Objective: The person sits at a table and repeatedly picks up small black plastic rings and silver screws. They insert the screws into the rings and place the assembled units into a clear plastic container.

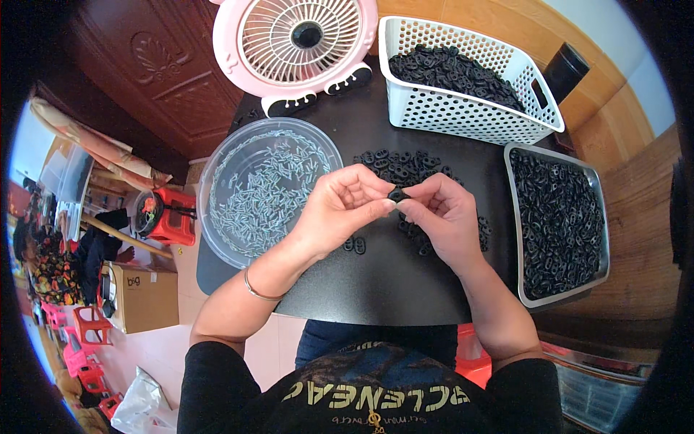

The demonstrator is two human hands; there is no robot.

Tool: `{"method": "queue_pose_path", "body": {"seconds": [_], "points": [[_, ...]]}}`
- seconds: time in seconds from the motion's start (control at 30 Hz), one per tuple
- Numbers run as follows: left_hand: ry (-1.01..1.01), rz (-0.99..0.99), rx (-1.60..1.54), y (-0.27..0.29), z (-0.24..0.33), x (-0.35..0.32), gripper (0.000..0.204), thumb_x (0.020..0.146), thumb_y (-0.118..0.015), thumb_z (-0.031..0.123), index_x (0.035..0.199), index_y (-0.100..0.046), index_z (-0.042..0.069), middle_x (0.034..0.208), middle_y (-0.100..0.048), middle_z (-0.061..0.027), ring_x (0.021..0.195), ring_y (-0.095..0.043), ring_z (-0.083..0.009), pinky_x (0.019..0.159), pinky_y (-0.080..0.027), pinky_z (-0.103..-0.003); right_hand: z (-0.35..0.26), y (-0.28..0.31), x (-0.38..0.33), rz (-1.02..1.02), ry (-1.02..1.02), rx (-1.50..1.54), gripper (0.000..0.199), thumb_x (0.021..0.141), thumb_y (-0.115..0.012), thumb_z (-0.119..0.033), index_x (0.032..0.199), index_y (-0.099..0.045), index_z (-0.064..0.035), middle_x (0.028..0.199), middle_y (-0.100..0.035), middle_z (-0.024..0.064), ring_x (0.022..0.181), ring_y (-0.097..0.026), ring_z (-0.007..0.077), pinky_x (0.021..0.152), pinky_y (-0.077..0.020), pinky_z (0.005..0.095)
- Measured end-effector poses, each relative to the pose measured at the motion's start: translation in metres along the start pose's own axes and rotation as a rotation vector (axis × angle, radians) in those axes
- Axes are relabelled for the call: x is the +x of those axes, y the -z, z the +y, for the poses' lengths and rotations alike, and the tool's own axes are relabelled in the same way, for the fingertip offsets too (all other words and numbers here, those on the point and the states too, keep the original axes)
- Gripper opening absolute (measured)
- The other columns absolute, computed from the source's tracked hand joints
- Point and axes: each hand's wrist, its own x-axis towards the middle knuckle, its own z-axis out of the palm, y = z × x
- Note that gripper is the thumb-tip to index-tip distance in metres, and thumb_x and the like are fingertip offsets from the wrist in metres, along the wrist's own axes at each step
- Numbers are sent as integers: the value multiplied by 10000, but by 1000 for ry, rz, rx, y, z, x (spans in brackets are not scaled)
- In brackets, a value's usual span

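Note:
My left hand point(340, 202) and my right hand point(442, 213) meet over the middle of the table. Thumbs and fingertips of both pinch one small black plastic piece point(397, 195); its far side is partly hidden by the fingers. Just beyond lies a loose heap of black two-holed plastic pieces point(405, 163), some of it covered by my right hand. A couple of separate black pieces point(354, 244) rest below my left hand. Left of that hand stands a round clear plastic tub point(210, 217) holding many small silvery metal pins or screws point(271, 184).
A white perforated basket point(463, 116) of black pieces stands at the back right. Along the right edge sits a metal tray point(522, 267) filled with similar pieces. A pink fan point(228, 43) is behind the tub. Beyond the table at left are a red stool point(177, 217) and cardboard box point(152, 304).

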Motion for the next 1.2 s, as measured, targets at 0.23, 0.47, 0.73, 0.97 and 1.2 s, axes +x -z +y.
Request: {"method": "queue_pose_path", "body": {"seconds": [0.23, 0.47, 0.73, 0.97, 1.2], "points": [[26, 9, -65, -1, -1, 0, 117, 801, -591, -11, 912, -560, 6, 814, -605, -27, 750, -569, -64, 685, -472, -195, -2, -1, 0, -12, 21, 53, 160, 757, -654, -18, 895, -574, -31, 749, -580, -3, 662, -540, 35, 594, -443, 172], [177, 13, -273, 1, 0, 2, 129, 814, -583, 19, 938, -548, 9, 818, -590, -29, 731, -552, -83, 690, -458, -211, -1, -3, 1, -73, 67, -54, 335, 710, -684, 0, 1026, -584, -45, 771, -528, -20, 656, -506, 31, 598, -432, 171], [188, -71, -297, 7, 0, 1, 274, 806, -597, 23, 1044, -462, 40, 781, -581, -28, 719, -555, -82, 668, -460, -206, -1, -3, 0, -105, 98, -133, 331, 672, -713, -5, 985, -605, -31, 775, -528, -4, 656, -501, 43, 600, -428, 184], [224, -61, -313, 8, -1, 1, 293, 805, -600, 19, 1054, -447, 40, 771, -584, -33, 710, -563, -79, 637, -465, -195, 2, -3, 0, -87, 57, -139, 294, 674, -719, -22, 946, -609, -24, 734, -554, -6, 637, -498, 37, 578, -412, 178], [238, -86, -315, 8, -1, 1, 291, 803, -610, 28, 1039, -440, 41, 762, -591, -40, 702, -566, -84, 631, -464, -194, 5, -3, -2, -67, 71, -155, 253, 680, -714, -26, 914, -620, -24, 748, -569, 0, 628, -497, 33, 561, -404, 178]]}}
